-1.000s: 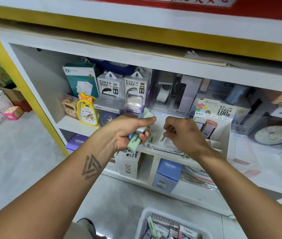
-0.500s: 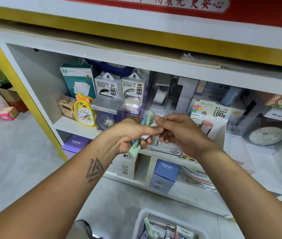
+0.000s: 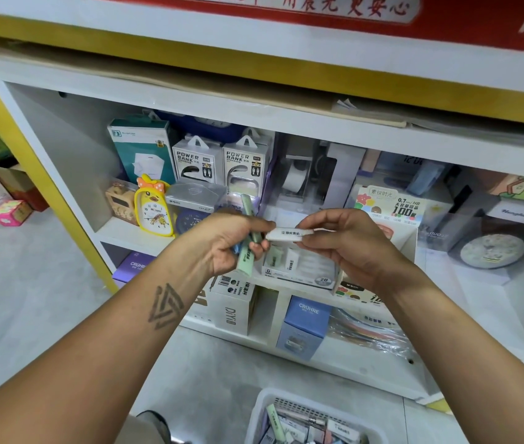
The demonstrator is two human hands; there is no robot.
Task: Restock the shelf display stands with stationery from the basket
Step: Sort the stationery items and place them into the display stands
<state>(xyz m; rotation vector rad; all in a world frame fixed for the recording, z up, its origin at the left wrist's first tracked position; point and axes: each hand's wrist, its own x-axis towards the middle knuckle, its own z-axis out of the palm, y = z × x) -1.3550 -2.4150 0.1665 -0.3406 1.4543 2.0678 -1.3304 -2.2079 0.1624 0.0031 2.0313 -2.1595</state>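
Both forearms are bare, with no sleeves, watch or rings showing on either. The left forearm [image 3: 119,341] carries a dark tattoo [image 3: 165,307] near the wrist: nested triangle outlines, drawn in thick, slightly faded lines and pointing toward the left hand [image 3: 222,243]. The right forearm [image 3: 446,341] and right hand [image 3: 347,241] bear no markings, and the fingernails are short and plain.

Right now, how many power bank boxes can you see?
2, side by side at the shelf's back: the left power bank box and the right power bank box. More may hide behind.
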